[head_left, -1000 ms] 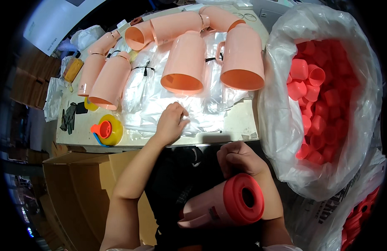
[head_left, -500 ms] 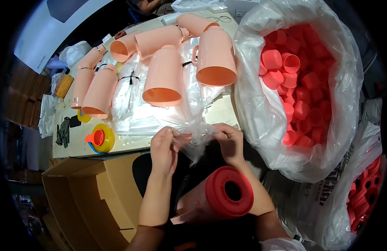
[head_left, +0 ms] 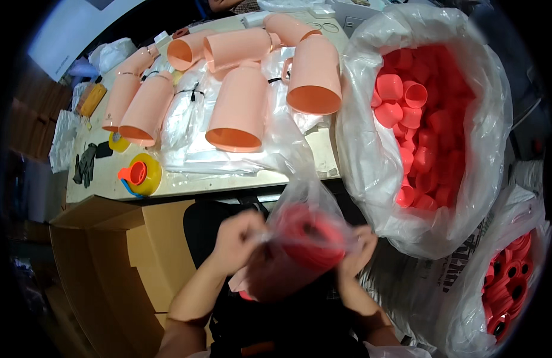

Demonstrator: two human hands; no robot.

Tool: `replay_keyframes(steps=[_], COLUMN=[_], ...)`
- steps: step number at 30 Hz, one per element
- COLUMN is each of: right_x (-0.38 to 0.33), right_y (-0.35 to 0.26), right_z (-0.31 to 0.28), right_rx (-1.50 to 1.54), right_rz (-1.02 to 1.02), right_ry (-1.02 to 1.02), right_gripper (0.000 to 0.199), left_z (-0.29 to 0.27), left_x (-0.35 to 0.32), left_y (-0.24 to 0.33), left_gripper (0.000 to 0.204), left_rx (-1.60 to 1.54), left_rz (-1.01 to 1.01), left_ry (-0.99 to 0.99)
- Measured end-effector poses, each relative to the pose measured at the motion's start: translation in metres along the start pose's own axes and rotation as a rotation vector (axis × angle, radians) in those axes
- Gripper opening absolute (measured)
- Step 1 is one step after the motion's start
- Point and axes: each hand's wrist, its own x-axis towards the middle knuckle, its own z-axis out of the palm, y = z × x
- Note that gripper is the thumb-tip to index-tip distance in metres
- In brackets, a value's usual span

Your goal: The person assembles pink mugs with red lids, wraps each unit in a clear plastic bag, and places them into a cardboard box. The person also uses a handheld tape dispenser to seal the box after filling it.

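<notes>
My left hand (head_left: 239,240) and my right hand (head_left: 358,252), somewhat blurred, pinch opposite sides of a clear plastic bag (head_left: 306,190). The bag's mouth is stretched over the red end (head_left: 314,238) of a pink cylindrical housing (head_left: 270,275) that lies tilted in my lap. Through the film the red end with its dark central hole still shows. The far part of the bag trails up to the table edge. Beyond it, a peach housing (head_left: 237,107) and a peach housing with a handle (head_left: 314,71) stand on the table.
Plastic bags (head_left: 192,158) lie flat on the table (head_left: 186,190) among more peach housings. A yellow tape roll (head_left: 153,179) sits at its front left. An open cardboard box (head_left: 97,256) is below left. At right stand a large sack (head_left: 362,137) of red cups and a sack of red rings (head_left: 461,316).
My hands have come down toward my lap and moved apart, spreading the bag. Its mouth now covers the red end of the pink housing, which was bare before.
</notes>
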Motion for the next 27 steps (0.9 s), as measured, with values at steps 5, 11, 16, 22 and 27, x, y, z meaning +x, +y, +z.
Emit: replay_keyframes(steps=[5,11,16,22,27], right_x=[-0.062,-0.086,-0.12,-0.123,-0.087], right_y=[-0.035,-0.048,-0.126,-0.106,-0.065], right_z=[-0.003,0.06,0.14,0.128,0.091], right_rx=[-0.345,-0.122,0.376,0.176,-0.062], right_rz=[-0.058,0.519,0.474,0.553,0.486], right_ry=[-0.796,-1.512,-2.094,-1.877,-1.414], right_gripper=[0.009,0.065,0.068,0.039,0.019], left_z=[0.0,0.014,-0.107,-0.137,-0.11], left_x=[-0.096,-0.192,-0.29,-0.453,-0.552], left_y=[0.015,-0.046,0.003,-0.032,-0.151], left_gripper=[0.032,0.043,0.058,0.024,0.02], left_rx=[0.444,0.529,0.646,1.322,1.063], left_rz=[-0.116,-0.235,-0.184,-1.092,-1.223], left_ry=[0.286,0.845,1.283,0.134,-0.505])
